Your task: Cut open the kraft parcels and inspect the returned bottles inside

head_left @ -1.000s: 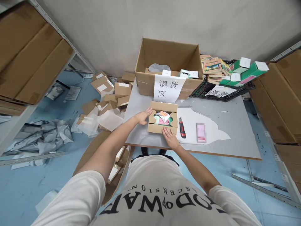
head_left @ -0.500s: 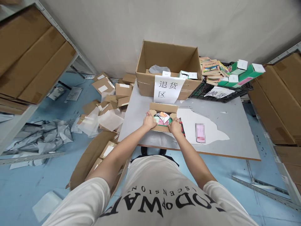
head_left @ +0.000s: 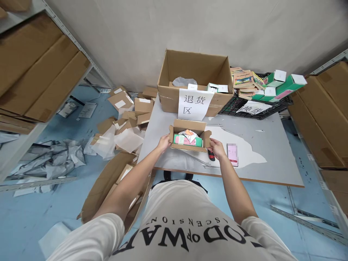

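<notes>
The small open mailer box (head_left: 188, 136) sits near the front edge of the grey counter (head_left: 272, 145), its flaps spread to both sides. The left hand (head_left: 164, 143) grips the box's left end flap, fingers curled around the cardboard. The right hand (head_left: 216, 148) closes on the right end flap in the same way. Inside the box lie a green and pink packet (head_left: 187, 140) and some crumpled printed paper (head_left: 189, 134). Just beside the right hand, partly hidden under it, rests a red and black utility knife (head_left: 211, 155), and next to that a pink phone (head_left: 232, 153) lies flat. Behind the mailer box stands a large open carton (head_left: 195, 72) with a paper sign (head_left: 194, 103) of Chinese characters hanging on its front. To its right a black crate (head_left: 255, 103) carries stacked booklets and green boxes (head_left: 282, 83).
</notes>
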`<state>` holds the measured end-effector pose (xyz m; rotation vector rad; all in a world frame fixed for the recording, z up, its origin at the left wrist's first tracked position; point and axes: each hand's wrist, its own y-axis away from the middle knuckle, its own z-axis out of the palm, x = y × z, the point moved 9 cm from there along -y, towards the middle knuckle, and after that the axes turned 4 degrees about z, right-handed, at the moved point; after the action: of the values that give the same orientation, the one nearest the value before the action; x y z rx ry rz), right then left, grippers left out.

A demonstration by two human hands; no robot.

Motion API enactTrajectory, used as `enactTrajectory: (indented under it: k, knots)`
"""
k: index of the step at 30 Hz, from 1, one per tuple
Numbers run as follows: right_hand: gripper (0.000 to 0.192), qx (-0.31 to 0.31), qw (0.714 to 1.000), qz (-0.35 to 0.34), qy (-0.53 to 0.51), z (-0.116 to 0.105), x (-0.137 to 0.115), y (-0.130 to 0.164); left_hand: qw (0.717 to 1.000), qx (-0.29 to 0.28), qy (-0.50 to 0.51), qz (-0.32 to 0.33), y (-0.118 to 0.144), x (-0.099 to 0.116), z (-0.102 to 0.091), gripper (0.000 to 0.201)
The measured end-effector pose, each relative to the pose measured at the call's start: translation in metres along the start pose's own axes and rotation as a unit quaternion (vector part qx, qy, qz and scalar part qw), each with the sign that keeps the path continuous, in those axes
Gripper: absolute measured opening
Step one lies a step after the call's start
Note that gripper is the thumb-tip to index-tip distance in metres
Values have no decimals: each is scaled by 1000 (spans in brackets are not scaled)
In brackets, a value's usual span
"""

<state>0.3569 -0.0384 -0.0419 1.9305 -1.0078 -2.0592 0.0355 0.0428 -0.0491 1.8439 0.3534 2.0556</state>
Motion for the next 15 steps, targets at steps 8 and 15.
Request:
enactTrajectory:
  k: [8, 15]
  knots:
    - [37, 45, 997, 29, 57, -11, 17, -10, 988, 6, 141, -62, 3, -15, -11, 48]
    - [71, 152, 872, -171, 433, 3, -71, 31, 995, 6, 79, -56, 5, -11, -9, 60]
